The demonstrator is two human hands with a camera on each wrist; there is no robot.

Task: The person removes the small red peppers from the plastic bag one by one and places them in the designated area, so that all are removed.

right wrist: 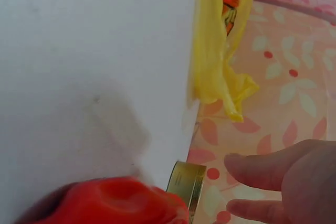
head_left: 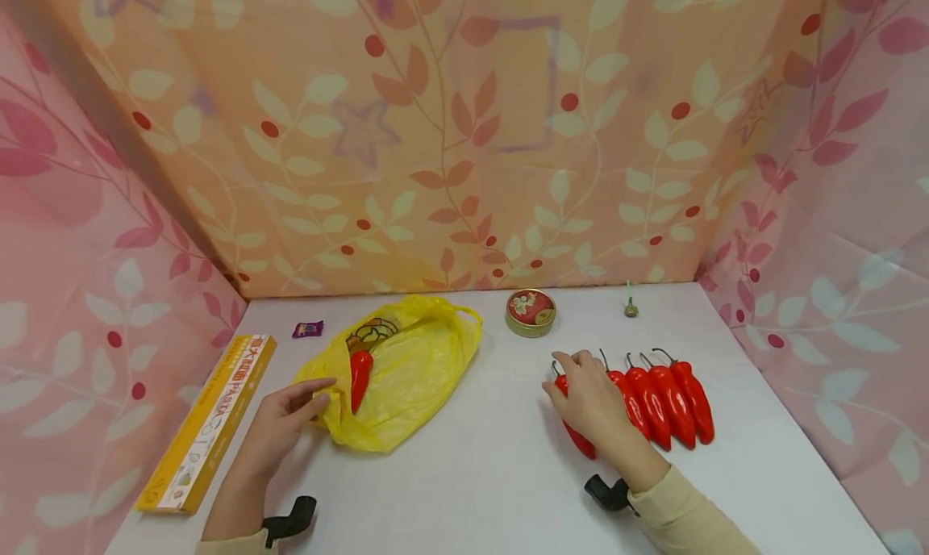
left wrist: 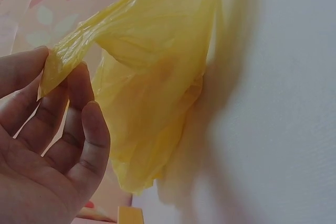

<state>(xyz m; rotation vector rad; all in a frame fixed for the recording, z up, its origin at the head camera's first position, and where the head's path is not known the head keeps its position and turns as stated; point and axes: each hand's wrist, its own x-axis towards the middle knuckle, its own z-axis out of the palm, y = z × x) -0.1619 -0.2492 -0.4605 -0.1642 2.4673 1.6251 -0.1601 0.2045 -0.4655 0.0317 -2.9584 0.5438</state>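
Note:
In the head view, my left hand pinches the edge of a yellow plastic bag. The left wrist view shows the bag's gathered edge between thumb and fingers. A red chili pepper lies in the bag's mouth. Over on the right, my right hand hovers above the leftmost chili pepper of a row and partly covers it. Its thumb and finger are spread, with nothing between them; that pepper shows below them in the right wrist view. Several more chili peppers lie alongside, stems away from me.
At the left lies a yellow pasta box, with a small purple packet beyond it. Toward the back stand a round red and gold tin and a small green-stringed item. Patterned cloth walls enclose the white table.

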